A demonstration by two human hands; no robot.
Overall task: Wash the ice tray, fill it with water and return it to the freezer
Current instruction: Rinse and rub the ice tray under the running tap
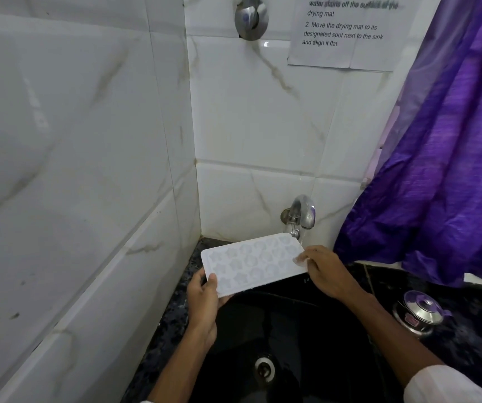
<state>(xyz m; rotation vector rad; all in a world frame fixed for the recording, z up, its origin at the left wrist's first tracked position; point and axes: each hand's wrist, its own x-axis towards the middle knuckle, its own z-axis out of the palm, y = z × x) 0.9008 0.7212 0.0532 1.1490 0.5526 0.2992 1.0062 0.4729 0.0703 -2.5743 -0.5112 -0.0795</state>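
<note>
A white ice tray (252, 261) with several star-shaped cells is held flat above the black sink (286, 330). Its far right corner sits just under the spout of the chrome tap (302, 213) on the tiled wall. My left hand (204, 303) grips the tray's near left corner, thumb on top. My right hand (325, 270) holds the tray's right end, fingers on its upper face. A thin stream of water seems to fall at the tray's right corner, but it is hard to tell.
White marble-look tiles form a corner at the left and back. A purple cloth (443, 170) hangs at the right. A steel pot with a glass lid (418, 312) stands on the dark counter right of the sink. The drain (264, 369) lies below. A paper notice (347, 30) and a second valve (250, 18) are above.
</note>
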